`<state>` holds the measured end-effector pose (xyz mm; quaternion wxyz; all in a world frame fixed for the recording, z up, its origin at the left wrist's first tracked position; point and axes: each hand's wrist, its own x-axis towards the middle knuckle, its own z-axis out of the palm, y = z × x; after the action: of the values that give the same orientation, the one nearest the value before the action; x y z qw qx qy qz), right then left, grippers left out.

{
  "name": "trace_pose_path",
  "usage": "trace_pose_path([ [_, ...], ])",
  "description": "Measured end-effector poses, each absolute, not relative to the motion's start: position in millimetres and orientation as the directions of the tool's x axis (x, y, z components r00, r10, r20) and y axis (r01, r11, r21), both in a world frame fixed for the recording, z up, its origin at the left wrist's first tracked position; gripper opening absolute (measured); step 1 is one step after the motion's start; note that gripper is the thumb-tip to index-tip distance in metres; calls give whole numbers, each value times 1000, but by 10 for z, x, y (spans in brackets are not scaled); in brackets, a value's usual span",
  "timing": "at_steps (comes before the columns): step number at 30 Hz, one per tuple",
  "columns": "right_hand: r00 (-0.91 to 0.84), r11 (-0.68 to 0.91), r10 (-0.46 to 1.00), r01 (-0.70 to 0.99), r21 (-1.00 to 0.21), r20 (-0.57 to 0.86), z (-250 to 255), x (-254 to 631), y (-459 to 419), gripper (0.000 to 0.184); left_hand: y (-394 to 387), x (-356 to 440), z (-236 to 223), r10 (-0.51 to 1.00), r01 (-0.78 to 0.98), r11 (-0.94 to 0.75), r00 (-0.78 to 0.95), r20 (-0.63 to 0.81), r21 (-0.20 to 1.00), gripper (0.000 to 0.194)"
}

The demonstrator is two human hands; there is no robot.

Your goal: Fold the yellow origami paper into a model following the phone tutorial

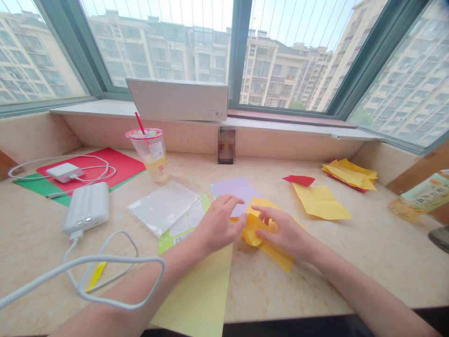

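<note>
Both my hands work on a yellow-orange sheet of paper [261, 234] lying partly folded on the marble counter [351, 262]. My left hand [219, 222] rests with fingers curled over the paper's left edge, fingertips touching it. My right hand [284, 231] presses down on the fold from the right, fingers close together on the paper. A lilac sheet [236, 189] lies just behind the hands. A pale yellow sheet [201, 295] lies under my left forearm and hangs over the front edge.
A plastic sleeve of paper [163, 206], a white power bank [87, 206] with looping cable [105, 271], a charger on red and green sheets [105, 166] and a drink cup [152, 154] stand left. Yellow and red papers [321, 201] and a stack [351, 174] lie right, near a bottle [424, 196].
</note>
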<state>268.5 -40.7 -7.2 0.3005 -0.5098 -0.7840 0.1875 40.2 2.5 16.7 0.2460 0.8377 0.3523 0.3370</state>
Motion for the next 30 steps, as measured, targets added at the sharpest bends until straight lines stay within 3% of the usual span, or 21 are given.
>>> trace_pose_path([
  [4,-310,514,857,584,-628,413,-41,2691,-398,36,82,416,184,873,266,-307,460,159,914,51],
  [7,-312,583,810,505,-636,496,11,2681,-415,34,75,432,232,818,120,-118,575,28,986,55],
  [10,-247,563,825,435,-703,508,41,2666,-426,36,28,443,268,741,107,-75,672,-17,991,47],
  [14,-131,488,872,313,-815,472,34,2641,-409,37,-49,464,275,663,4,-63,747,38,998,42],
  [19,-34,463,882,261,-847,471,58,2615,-386,39,-104,516,284,608,-111,76,793,42,991,32],
  [25,6,312,946,264,-913,325,101,2597,-386,37,-136,540,316,590,-163,137,806,51,977,35],
  [30,-18,344,937,225,-911,349,112,2549,-399,37,-162,559,284,623,-146,165,782,12,975,42],
])
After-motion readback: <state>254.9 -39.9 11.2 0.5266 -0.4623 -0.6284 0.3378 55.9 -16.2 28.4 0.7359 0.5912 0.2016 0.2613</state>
